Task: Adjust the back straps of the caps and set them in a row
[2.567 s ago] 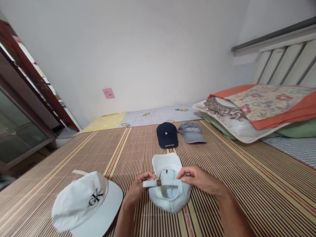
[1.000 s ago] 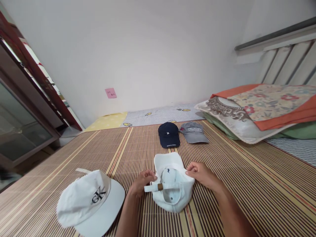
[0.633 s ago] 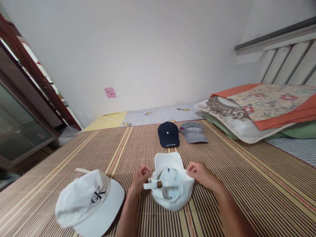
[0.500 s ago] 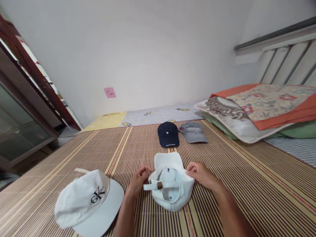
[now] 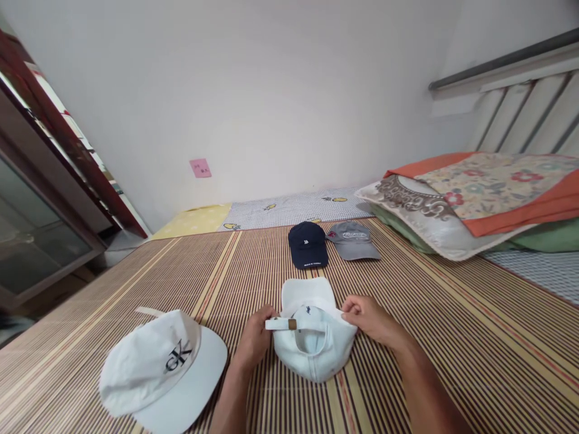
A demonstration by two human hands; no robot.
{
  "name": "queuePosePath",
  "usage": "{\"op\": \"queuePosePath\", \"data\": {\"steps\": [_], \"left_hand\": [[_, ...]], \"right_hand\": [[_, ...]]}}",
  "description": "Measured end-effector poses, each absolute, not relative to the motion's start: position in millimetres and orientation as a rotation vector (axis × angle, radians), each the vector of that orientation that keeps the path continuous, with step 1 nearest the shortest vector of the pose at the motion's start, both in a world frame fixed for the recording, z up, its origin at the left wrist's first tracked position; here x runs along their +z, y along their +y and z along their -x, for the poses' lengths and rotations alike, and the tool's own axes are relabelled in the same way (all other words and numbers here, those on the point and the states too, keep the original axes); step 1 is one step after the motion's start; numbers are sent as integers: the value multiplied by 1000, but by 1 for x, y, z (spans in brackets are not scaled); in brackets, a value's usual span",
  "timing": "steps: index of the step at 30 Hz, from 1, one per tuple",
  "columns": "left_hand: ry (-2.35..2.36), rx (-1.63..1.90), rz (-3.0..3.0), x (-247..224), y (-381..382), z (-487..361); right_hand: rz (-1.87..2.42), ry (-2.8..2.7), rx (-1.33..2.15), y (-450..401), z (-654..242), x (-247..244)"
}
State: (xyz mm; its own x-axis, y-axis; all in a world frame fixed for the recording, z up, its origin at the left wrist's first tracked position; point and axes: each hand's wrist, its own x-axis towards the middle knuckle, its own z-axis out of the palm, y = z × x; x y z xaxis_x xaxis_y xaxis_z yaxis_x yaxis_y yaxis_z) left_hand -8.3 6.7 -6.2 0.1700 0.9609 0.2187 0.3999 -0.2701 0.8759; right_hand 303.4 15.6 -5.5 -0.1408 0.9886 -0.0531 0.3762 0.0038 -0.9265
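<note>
A pale blue-white baseball cap (image 5: 316, 357) rests on the striped mat, its opening facing up and its brim pointing away from me. The back strap (image 5: 281, 324), with a brown buckle, crosses above the arched gap at the near side. My left hand (image 5: 259, 333) is closed on the cap's left edge beside the strap end; its fingertips are partly hidden. On the opposite side, my right hand (image 5: 368, 316) pinches the right edge between thumb and fingers. A larger white cap (image 5: 149, 367) with black letters lies to the left of my left forearm.
Beyond the brim sit a navy cap (image 5: 308, 244) and a grey cap (image 5: 353, 241), side by side. Pillows (image 5: 452, 223) are stacked at the right by the headboard. A wall with a pink note (image 5: 200, 168) stands behind the striped mat (image 5: 190, 283).
The strap and near back edge of the pale cap have risen, so less of its inside shows. My left fingers have shifted in along its left edge. My right hand is nearly still.
</note>
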Motion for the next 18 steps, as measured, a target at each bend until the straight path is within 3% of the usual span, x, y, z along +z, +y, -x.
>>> {"op": "queuePosePath", "data": {"steps": [18], "left_hand": [[1230, 1132, -1624, -3, 8, 15]], "right_hand": [[1400, -1542, 1088, 15, -305, 0]]}}
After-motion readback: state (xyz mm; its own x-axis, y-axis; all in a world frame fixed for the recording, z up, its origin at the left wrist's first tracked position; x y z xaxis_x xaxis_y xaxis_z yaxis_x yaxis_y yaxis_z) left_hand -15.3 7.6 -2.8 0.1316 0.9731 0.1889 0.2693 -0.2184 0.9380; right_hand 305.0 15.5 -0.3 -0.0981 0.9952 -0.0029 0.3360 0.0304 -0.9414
